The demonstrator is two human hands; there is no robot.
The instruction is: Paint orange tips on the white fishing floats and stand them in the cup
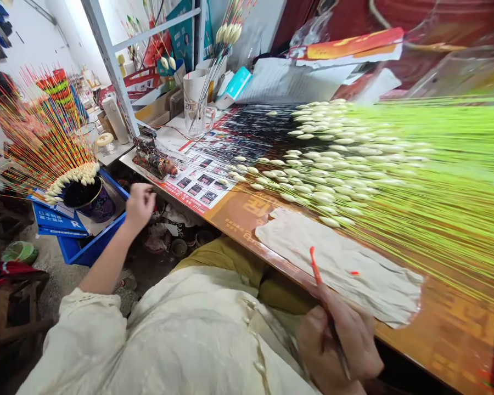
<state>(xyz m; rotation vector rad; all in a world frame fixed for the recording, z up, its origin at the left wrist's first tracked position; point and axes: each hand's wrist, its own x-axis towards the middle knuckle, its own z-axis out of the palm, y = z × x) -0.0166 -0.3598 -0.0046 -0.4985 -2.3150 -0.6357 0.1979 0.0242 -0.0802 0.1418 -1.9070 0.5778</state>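
My right hand grips a slim paintbrush, its bristles coated in bright red-orange and pointing up. The brush tip is over the near edge of a wrinkled cream cloth, which has a small red-orange mark. My left hand is off the table's front edge at the left, fingers curled together; whatever they may pinch is too small to make out. On the table beyond the cloth lie many fishing floats with cream bodies, dark stems to the left and yellow-green tips to the right.
A dark pot in a blue crate holds floats with red-and-yellow tips. A small motor device sits at the table's left edge. A glass mug holds more floats. A metal shelf post rises beside it.
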